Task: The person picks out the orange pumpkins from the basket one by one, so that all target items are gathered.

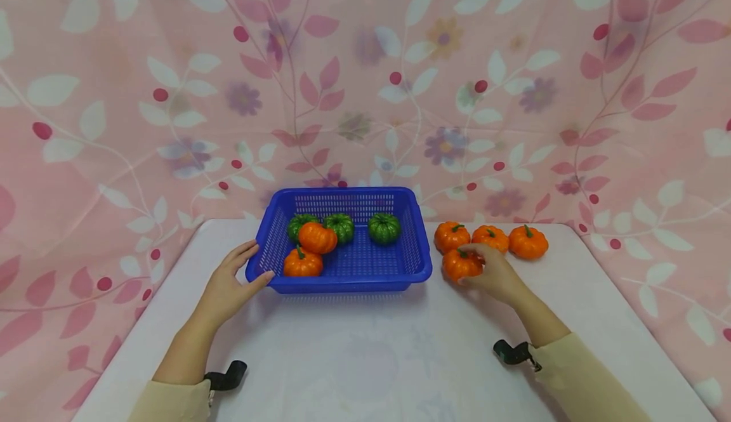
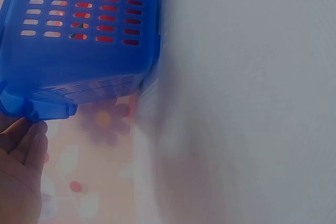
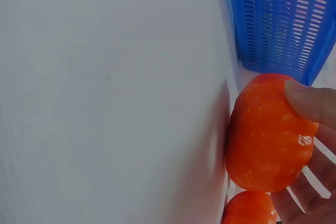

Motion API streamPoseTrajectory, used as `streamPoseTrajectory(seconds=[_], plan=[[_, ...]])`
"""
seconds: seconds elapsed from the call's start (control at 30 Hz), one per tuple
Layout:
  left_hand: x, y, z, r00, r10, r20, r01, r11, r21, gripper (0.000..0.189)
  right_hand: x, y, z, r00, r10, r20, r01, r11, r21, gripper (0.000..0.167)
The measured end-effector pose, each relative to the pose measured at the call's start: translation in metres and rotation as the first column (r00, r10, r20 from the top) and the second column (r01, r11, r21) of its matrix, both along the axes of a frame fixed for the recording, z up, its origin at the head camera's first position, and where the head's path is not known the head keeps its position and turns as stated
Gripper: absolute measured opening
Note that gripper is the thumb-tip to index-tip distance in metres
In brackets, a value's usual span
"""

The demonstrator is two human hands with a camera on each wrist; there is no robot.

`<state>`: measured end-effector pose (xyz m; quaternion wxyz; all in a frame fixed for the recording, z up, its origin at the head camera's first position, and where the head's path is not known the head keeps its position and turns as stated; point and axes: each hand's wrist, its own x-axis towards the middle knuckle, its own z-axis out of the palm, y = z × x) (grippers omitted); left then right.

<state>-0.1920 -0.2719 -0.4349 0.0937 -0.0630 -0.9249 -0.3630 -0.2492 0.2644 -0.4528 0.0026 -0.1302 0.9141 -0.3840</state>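
My right hand (image 1: 495, 274) holds a small orange pumpkin (image 1: 458, 266) with a green stem, thumb on the near side and fingers round the far side. In the right wrist view, the thumb presses on this pumpkin (image 3: 270, 135) low beside the table surface. At the left, my left hand (image 1: 230, 287) touches the front left corner of a blue plastic basket (image 1: 348, 278), its fingers fairly straight along the rim. The left wrist view shows those fingertips (image 2: 37, 128) right at the basket's rim. Inside the basket are two orange pumpkins (image 1: 317, 238) and three green pumpkins (image 1: 384, 228).
Three more orange pumpkins (image 1: 528, 242) stand in a row right of the basket, just behind the held one. A white cloth (image 1: 365, 358) covers the table. Behind it hangs a pink floral curtain (image 1: 365, 92). Black wrist devices (image 1: 227, 376) show at both sleeves.
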Motion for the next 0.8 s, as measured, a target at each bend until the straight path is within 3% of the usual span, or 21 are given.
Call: streamPoseTrajectory(seconds=[0.4, 0.8], plan=[[0.0001, -0.0003, 0.0007, 1.0, 0.003, 0.001, -0.003, 1.0, -0.001, 0.079, 0.0047, 0.0007, 0.0, 1.0, 0.027, -0.007, -0.027, 0.999, 0.028, 0.05], [-0.0031, -0.002, -0.0045, 1.0, -0.002, -0.013, 0.002, 1.0, -0.001, 0.081, -0.0023, 0.0054, -0.0017, 0.996, 0.035, 0.077, -0.04, 0.997, 0.061, 0.068]])
